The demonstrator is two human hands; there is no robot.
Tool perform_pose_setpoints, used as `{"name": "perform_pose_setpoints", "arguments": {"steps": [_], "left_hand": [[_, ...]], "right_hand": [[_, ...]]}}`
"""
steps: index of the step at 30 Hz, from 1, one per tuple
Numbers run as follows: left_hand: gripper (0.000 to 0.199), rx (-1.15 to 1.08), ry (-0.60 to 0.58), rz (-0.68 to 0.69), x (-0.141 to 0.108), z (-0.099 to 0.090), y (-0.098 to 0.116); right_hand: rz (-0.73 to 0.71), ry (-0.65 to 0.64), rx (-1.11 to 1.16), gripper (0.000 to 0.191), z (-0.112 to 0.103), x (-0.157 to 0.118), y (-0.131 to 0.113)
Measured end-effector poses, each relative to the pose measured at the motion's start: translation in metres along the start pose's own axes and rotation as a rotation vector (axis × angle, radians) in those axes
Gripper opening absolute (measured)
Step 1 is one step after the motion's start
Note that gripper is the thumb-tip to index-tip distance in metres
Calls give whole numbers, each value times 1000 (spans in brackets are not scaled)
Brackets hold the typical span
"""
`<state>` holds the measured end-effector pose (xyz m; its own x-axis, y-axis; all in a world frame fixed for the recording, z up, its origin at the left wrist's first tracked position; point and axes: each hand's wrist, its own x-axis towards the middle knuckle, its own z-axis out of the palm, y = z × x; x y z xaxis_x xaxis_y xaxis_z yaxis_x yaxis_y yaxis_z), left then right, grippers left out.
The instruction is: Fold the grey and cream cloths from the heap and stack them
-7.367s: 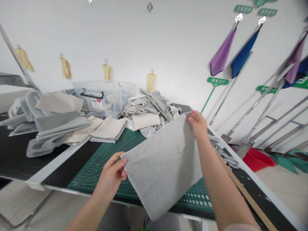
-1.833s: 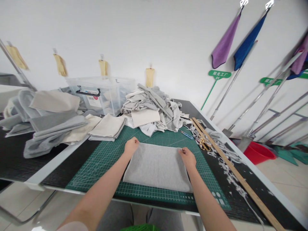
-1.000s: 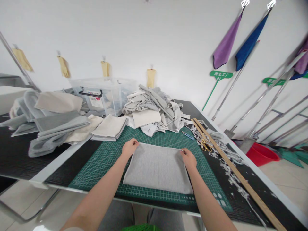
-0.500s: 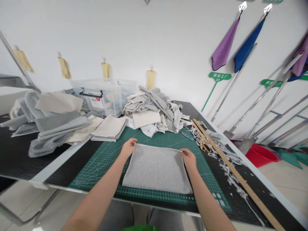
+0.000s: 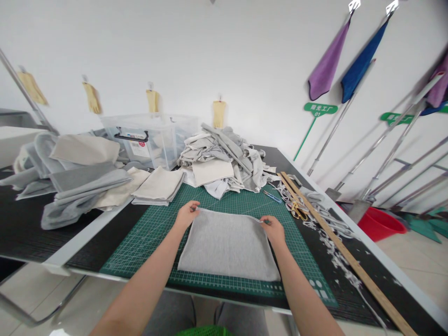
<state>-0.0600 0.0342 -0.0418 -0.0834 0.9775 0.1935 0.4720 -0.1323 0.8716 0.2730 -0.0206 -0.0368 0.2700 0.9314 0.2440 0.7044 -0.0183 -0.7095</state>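
A grey piece of fabric (image 5: 229, 245) lies as a flat rectangle on the green cutting mat (image 5: 140, 252). Its far left corner is pinched between the thumb and fingers of my left hand (image 5: 187, 215). At the far right corner my right hand (image 5: 274, 228) is closed on the same edge. Between the two hands that far edge runs as a pale seam, bowed slightly. The near part of the fabric rests on the mat, with its front edge close to the mat's printed ruler border.
Behind the mat are a heap of grey and white cloth (image 5: 227, 158), a folded stack (image 5: 159, 184) and a clear plastic box (image 5: 154, 144). More cloth (image 5: 84, 172) lies left. To the right are blue-handled snips (image 5: 273, 197), gold-handled scissors (image 5: 299, 212), a wooden ruler (image 5: 343, 249) and scraps.
My right hand has shifted slightly left with its corner, so the far edge has gone from nearly straight to slightly slack. My left hand stays in place.
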Motion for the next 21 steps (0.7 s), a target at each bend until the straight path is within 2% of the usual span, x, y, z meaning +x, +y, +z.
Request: {"name": "perform_pose_setpoints", "arguments": {"steps": [5,14,21], "left_hand": [[21,21,-18,9,-1,1,0],[22,60,-23,13,-2,0,-1],[21,87,-22,4,-3,1,0]], "right_hand": [[55,-24,-86,22,-1,0,-3],[98,-70,-184,33,-4,-2,-9],[151,-73,-262,32,0,1,-16]]}}
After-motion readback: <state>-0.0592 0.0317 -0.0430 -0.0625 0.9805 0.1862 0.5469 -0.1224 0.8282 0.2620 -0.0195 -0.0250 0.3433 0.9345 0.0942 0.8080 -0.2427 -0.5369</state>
